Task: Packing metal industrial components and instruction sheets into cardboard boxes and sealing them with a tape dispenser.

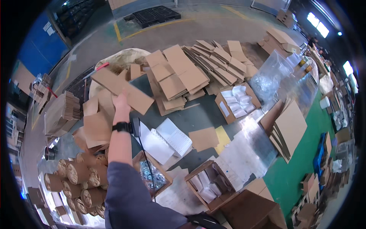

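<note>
left hand (121, 102) pinches a flat carton (132, 95) by its near edge, left of the carton stack (177, 74); right hand out of view. risk: one-edge hold could let the long panel tip, nudging the stack.

nothing is legible, even on the papers (177, 138).

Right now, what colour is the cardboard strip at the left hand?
The cardboard strip is plain light brown, clearest in the head view.
</note>
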Action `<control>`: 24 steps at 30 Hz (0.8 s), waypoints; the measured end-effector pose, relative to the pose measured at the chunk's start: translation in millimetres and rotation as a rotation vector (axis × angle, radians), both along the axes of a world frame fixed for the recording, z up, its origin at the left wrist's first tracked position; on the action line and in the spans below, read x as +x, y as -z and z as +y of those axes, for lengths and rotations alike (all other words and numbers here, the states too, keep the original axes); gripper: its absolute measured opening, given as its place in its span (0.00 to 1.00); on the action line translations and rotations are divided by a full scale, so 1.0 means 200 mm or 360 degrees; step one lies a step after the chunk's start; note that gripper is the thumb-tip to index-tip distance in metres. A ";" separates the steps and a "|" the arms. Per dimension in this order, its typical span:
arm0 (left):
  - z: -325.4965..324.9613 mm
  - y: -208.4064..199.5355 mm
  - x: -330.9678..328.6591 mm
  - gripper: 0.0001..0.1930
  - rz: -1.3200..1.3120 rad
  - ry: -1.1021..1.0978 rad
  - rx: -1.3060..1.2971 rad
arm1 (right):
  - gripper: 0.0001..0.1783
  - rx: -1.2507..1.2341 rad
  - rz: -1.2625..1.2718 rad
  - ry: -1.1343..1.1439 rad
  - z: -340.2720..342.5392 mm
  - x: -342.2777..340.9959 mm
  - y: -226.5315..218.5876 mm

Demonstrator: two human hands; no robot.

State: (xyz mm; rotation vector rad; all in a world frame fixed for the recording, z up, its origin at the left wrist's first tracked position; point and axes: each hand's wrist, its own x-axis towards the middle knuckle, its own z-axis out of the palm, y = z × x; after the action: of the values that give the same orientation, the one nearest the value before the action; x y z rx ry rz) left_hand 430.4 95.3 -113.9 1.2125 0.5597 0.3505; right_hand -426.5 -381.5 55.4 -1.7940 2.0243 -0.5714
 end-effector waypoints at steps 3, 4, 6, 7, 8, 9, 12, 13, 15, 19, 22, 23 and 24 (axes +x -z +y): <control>-0.56 -0.54 -0.43 0.21 -0.0757 0.0659 -0.0255 | 0.19 -0.0324 -0.0507 -0.0317 0.06 0.72 -0.28; -0.77 -0.74 -0.70 0.19 -0.0881 0.0964 -0.0113 | 0.19 -0.0309 -0.0520 -0.0301 0.20 1.12 -0.39; -1.06 -0.93 -1.16 0.23 -0.0789 0.1582 0.0209 | 0.26 0.0005 -0.1290 -0.0848 0.08 1.16 -0.15; -1.16 -0.97 -1.43 0.27 -0.0510 0.1926 0.0215 | 0.38 0.0110 -0.1095 -0.1124 0.25 1.38 -0.22; -1.23 -0.98 -1.64 0.30 -0.0503 0.2239 0.0294 | 0.56 0.0158 -0.1037 -0.1657 0.25 1.44 -0.18; -1.35 -0.92 -1.86 0.33 -0.0496 0.2406 0.0117 | 0.72 0.0405 -0.0962 -0.1848 0.29 1.50 -0.16; -1.59 -0.89 -2.28 0.41 -0.0521 0.3010 -0.0709 | 0.72 0.0682 -0.1588 -0.1842 0.34 1.41 -0.04; -1.67 -0.86 -2.27 0.47 -0.0651 0.3164 -0.0637 | 0.71 0.0637 -0.1415 -0.1864 0.31 1.33 -0.07; -1.80 -0.84 -2.37 0.49 -0.0431 0.3235 -0.0823 | 0.67 0.0474 -0.1100 -0.1927 0.24 1.12 -0.08; -2.05 -0.82 -2.54 0.55 -0.0100 0.3419 -0.0331 | 0.61 0.1094 -0.1758 -0.1228 0.11 0.71 -0.09; -2.08 -0.70 -2.58 0.43 0.0172 0.4068 -0.0005 | 0.49 0.1174 -0.2093 -0.0821 -0.07 0.23 0.04; -2.08 -0.67 -2.64 0.43 0.0378 0.4308 0.0216 | 0.45 0.1290 -0.1952 -0.0801 -0.11 0.16 0.04; -2.08 -0.64 -2.71 0.42 0.0590 0.4530 0.0450 | 0.42 0.1413 -0.1810 -0.0785 -0.14 0.09 0.05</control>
State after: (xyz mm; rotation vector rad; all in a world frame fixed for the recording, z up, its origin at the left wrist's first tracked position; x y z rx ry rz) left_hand -111.6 -320.5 13.5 1.1938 -1.2266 -2.2161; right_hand -409.2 -410.3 46.1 -0.9448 0.7760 -0.3085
